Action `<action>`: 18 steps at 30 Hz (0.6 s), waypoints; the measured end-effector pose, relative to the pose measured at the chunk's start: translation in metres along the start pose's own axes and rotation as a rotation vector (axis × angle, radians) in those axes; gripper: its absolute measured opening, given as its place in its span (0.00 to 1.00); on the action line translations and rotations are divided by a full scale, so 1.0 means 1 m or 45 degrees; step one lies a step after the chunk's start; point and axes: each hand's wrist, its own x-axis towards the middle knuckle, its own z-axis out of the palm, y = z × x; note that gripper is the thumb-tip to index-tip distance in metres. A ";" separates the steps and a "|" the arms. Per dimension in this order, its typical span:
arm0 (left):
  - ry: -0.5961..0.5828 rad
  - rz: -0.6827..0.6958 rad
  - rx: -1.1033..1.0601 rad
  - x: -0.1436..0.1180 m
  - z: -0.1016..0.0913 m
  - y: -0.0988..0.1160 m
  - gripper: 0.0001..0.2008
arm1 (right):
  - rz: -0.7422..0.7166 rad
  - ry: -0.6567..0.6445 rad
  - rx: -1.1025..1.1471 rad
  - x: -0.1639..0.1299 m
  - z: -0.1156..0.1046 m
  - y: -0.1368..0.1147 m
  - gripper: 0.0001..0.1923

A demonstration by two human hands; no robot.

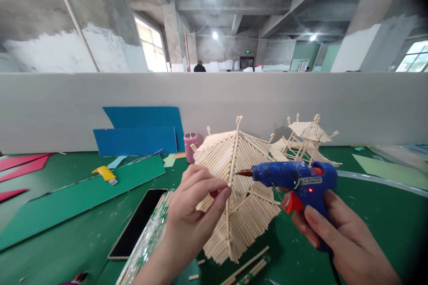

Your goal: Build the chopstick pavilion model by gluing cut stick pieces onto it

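Observation:
A pagoda-like model (217, 153) built of thin wooden sticks stands on the table in front of me. My left hand (197, 205) pinches a small piece of wooden stick (230, 184) at the lower end of a roof ridge. In my right hand (334, 227) is a blue hot glue gun (294, 174), its fingers wrapped round the handle by the orange trigger. A red light glows on its side. The copper-coloured nozzle points left, close to the ridge and just above my left fingertips. Whether it touches the wood I cannot tell.
A smaller stick model (309, 136) stands behind at the right. Left lie a phone (140, 222), bagged sticks (147, 236), a yellow cutter (106, 173) and a green board (83, 200). A pink jar (190, 147) and blue boards (137, 141) stand near the white partition (214, 93).

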 end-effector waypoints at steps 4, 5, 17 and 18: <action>-0.010 -0.004 0.004 0.000 0.000 0.000 0.10 | -0.071 -0.021 -0.160 -0.004 0.002 -0.003 0.10; -0.009 -0.005 0.000 0.000 0.000 0.000 0.10 | -0.076 -0.021 -0.186 -0.005 0.002 -0.004 0.10; -0.012 -0.005 -0.010 -0.002 -0.001 0.000 0.11 | 0.055 0.241 -0.117 -0.016 0.009 -0.007 0.13; -0.013 -0.005 -0.007 -0.002 -0.001 0.000 0.11 | 0.050 0.259 -0.106 -0.016 0.008 -0.006 0.13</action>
